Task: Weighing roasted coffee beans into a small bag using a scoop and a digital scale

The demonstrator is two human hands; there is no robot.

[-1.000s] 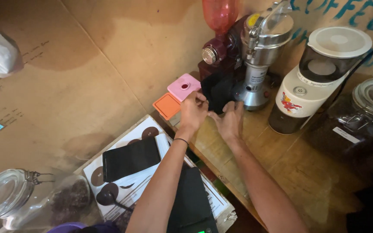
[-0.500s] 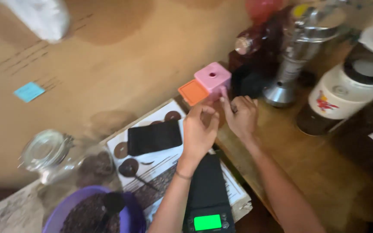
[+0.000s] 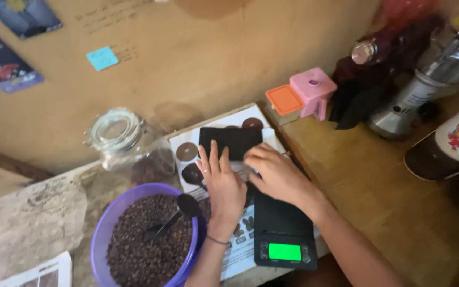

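My left hand [image 3: 223,183] lies flat, fingers spread and gripping nothing, pressing on the printed chart [image 3: 192,154] just below the small black pouch [image 3: 230,142] — steadying the sheet, I judge. My right hand [image 3: 277,172] rests beside it, fingers loosely curled, empty as far as I can see, at the pouch's lower edge and above the black scale [image 3: 283,234]. The purple bowl [image 3: 107,223] of coffee beans [image 3: 139,250] sits close by on the desk [image 3: 378,191] — handy for scooping.
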